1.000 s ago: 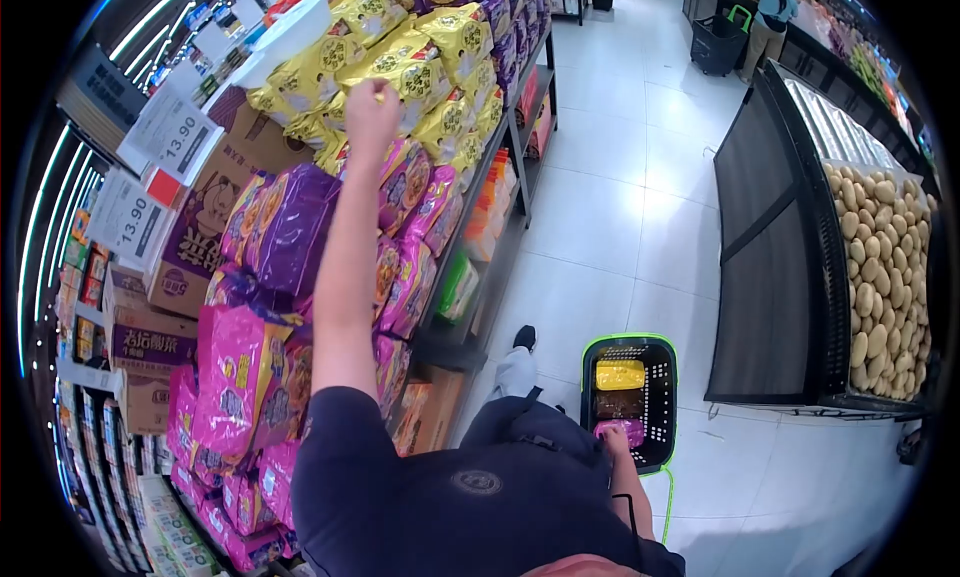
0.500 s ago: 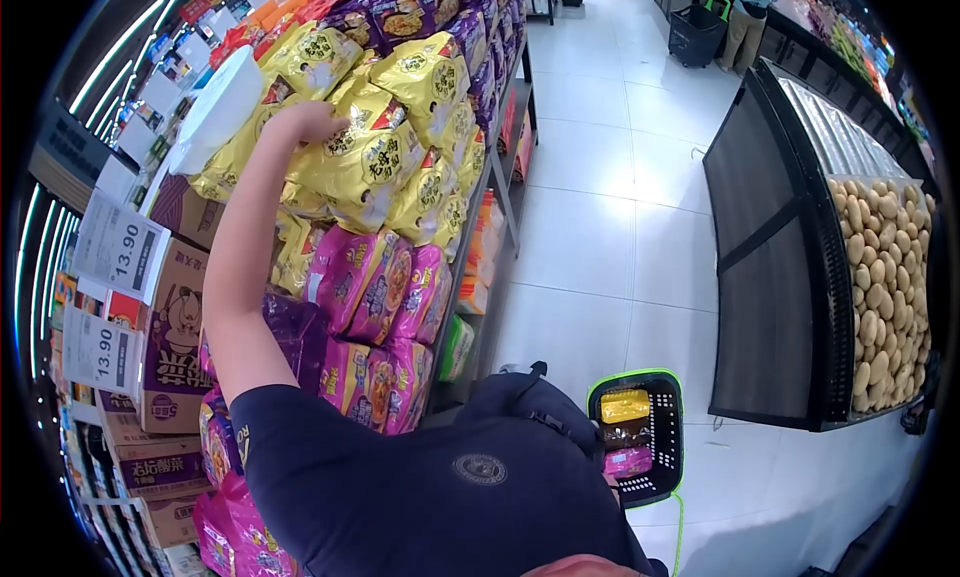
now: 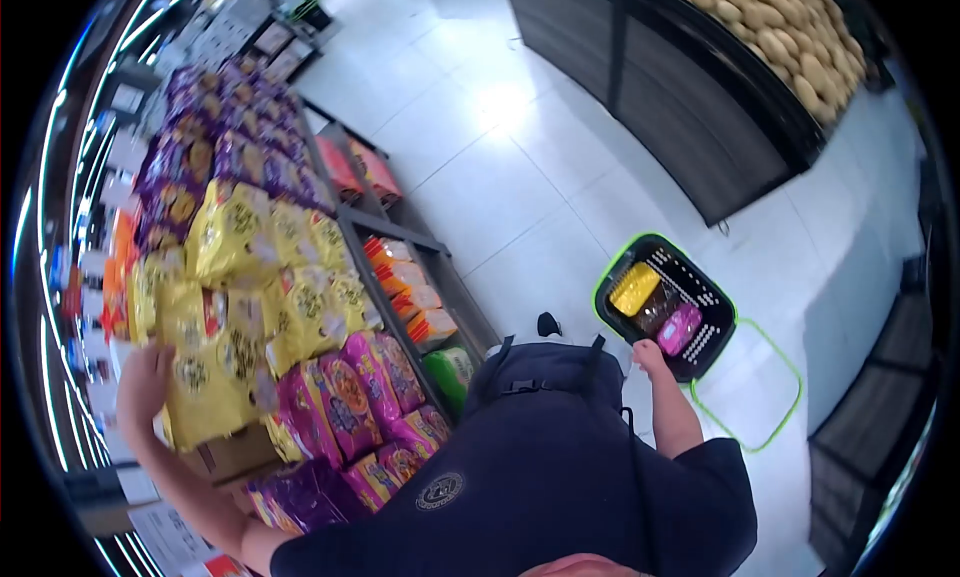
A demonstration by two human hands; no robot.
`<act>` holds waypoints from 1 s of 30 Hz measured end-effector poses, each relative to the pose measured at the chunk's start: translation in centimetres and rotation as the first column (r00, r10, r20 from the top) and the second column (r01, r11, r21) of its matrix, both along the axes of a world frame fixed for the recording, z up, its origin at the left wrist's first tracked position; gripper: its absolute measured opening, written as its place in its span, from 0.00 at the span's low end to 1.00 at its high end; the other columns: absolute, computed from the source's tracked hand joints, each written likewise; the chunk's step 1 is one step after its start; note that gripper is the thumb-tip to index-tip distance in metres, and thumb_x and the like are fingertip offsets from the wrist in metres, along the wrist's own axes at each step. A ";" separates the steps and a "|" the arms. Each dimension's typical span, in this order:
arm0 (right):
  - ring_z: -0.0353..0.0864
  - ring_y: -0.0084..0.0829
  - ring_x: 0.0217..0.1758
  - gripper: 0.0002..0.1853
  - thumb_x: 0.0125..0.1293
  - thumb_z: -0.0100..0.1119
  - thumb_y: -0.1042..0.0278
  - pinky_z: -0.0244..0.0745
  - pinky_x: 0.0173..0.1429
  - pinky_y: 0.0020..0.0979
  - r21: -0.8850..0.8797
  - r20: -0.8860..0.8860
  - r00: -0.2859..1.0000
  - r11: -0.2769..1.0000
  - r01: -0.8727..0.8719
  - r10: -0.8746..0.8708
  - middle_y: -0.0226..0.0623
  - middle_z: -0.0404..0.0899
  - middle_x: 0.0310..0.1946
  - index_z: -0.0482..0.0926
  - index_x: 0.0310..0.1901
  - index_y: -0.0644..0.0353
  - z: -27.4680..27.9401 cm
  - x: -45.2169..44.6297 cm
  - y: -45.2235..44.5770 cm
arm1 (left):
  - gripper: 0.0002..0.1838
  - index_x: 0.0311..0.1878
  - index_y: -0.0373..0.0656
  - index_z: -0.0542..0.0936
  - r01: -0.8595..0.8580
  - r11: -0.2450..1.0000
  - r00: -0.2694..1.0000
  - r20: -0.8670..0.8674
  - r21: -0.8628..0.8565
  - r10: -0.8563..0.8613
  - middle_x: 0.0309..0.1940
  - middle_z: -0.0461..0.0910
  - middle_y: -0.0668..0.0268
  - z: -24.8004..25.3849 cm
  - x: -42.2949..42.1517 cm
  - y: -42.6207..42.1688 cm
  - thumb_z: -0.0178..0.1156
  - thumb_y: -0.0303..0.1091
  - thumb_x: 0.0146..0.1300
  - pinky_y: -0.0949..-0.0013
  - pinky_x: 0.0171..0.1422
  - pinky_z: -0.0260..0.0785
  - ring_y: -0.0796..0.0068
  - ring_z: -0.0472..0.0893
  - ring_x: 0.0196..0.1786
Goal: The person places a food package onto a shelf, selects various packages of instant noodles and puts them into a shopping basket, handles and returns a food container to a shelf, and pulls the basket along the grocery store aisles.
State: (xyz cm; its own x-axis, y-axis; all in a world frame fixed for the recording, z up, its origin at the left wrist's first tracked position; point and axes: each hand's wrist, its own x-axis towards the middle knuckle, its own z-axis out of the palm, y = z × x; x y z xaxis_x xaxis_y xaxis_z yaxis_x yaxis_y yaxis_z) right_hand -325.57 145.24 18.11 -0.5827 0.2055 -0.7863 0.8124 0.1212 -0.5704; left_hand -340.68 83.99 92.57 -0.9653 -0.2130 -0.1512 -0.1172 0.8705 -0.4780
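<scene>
At the left, my left hand (image 3: 148, 377) is closed at the edge of a yellow noodle multipack (image 3: 215, 372), which tilts over the front of the pile; its fingertips are partly hidden. More yellow packs (image 3: 235, 232) lie behind and beside it. On the right, my right hand (image 3: 648, 359) is curled against the near rim of a black shopping basket (image 3: 712, 352) with a green edge. Inside the basket lie a yellow pack (image 3: 635, 288), a dark brown pack (image 3: 657, 310) and a pink pack (image 3: 681, 328).
Pink noodle packs (image 3: 335, 402) and purple packs (image 3: 250, 162) fill the display around the yellow ones. Orange-and-white packs (image 3: 405, 287) sit on the lower shelf. A dark stand with potatoes (image 3: 770, 22) is across the aisle. The basket's green handle (image 3: 770, 442) hangs outward.
The view has turned and tilted down, so the potato stand shifts up. My left hand has moved to the yellow pack's edge. My right hand, mostly hidden before, now shows at the basket.
</scene>
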 end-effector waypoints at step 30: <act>0.71 0.35 0.50 0.13 0.47 0.66 0.69 0.67 0.55 0.38 0.647 -0.552 0.774 0.745 0.162 0.311 0.25 0.79 0.40 0.86 0.37 0.46 23.3 11.2 12.0 | 0.11 0.33 0.47 0.81 0.667 -0.027 -0.290 0.226 0.745 -0.930 0.25 0.82 0.62 -48.4 7.6 63.4 0.55 0.42 0.61 0.58 0.33 0.74 0.62 0.84 0.31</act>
